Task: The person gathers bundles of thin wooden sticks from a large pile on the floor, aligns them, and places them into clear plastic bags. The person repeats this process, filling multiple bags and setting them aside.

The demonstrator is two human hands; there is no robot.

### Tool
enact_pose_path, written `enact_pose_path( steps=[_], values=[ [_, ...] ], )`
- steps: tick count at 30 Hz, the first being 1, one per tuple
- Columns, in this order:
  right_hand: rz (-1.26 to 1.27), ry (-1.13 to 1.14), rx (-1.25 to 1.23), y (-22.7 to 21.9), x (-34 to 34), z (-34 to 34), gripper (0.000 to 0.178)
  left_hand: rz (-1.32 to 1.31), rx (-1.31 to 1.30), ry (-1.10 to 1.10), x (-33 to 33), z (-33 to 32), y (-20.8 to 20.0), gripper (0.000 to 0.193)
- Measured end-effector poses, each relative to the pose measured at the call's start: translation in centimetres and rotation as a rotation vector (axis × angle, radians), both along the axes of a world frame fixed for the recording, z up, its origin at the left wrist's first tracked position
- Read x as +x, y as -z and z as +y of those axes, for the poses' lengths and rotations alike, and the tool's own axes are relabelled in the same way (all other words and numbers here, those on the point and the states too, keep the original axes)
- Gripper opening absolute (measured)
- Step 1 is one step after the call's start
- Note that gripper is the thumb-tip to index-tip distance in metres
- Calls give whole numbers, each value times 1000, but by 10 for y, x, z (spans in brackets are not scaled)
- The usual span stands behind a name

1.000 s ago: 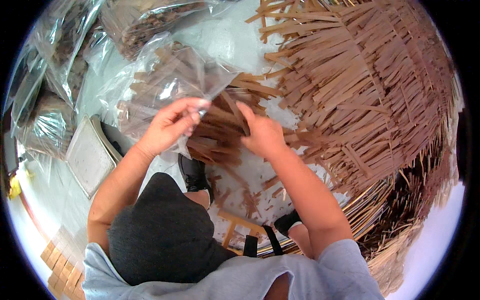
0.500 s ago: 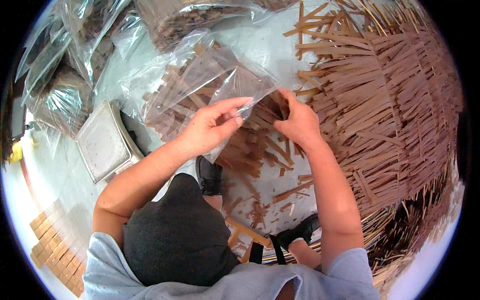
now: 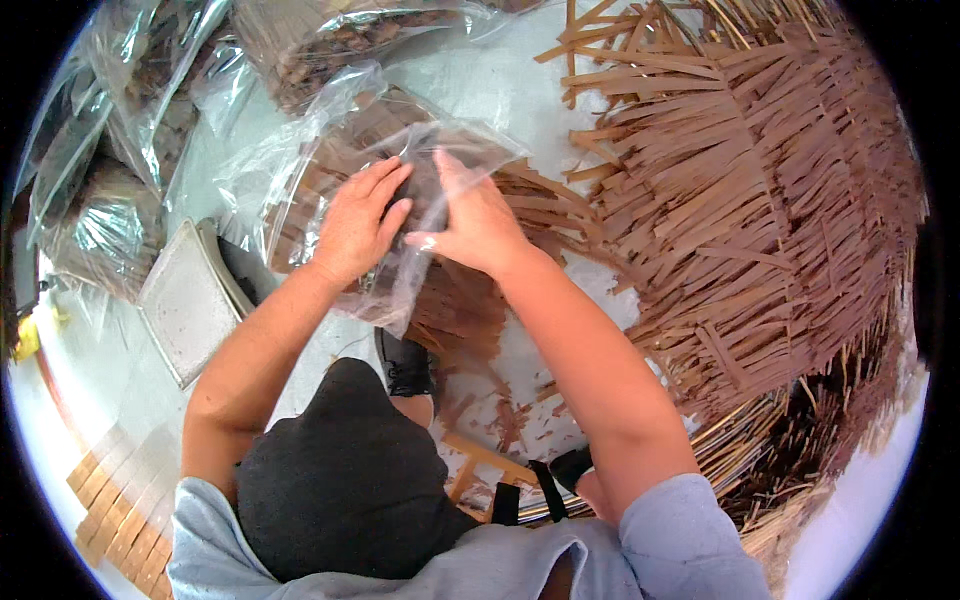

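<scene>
A clear plastic bag [image 3: 388, 285] lies over a bundle of flat brown strips [image 3: 455, 310] on the floor in front of me. My left hand [image 3: 362, 222] rests on the plastic with its fingers stretched out and the thumb apart. Opposite it, my right hand [image 3: 482, 218] touches the bag's loose edge, its fingers extended and thumb spread. Plastic partly covers the right fingertips. More brown strips stick out of the bundle toward the right, outside the plastic.
A large heap of layered brown strips [image 3: 735, 200] fills the right side. Filled clear bags [image 3: 110, 235] lie at the far left and back. A flat scale [image 3: 190, 300] stands by my left forearm. A wooden stool frame [image 3: 488, 458] is near my feet.
Both hands have moved left and come closer together over the bundle. The right hand went from the bag's right edge onto the plastic, and the left hand's pinch has opened.
</scene>
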State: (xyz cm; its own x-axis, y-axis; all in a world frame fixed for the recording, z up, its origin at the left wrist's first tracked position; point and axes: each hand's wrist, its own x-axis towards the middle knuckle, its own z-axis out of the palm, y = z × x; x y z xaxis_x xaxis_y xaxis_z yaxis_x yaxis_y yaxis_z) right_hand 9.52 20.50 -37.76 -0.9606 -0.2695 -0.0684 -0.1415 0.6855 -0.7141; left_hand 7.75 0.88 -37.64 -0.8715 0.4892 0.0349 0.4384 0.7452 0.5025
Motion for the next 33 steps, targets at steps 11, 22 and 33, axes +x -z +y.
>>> enact_pose_path(
  steps=[11,22,33],
  values=[
    [-8,391,374,53,130,193,39,234,-27,-52,-23,-16,-13,29],
    [-347,421,367,-32,137,223,21,-120,-132,-458,-33,-80,24,52],
    [-307,198,437,-58,141,104,32,-462,86,-106,38,33,-21,31]
  ],
)
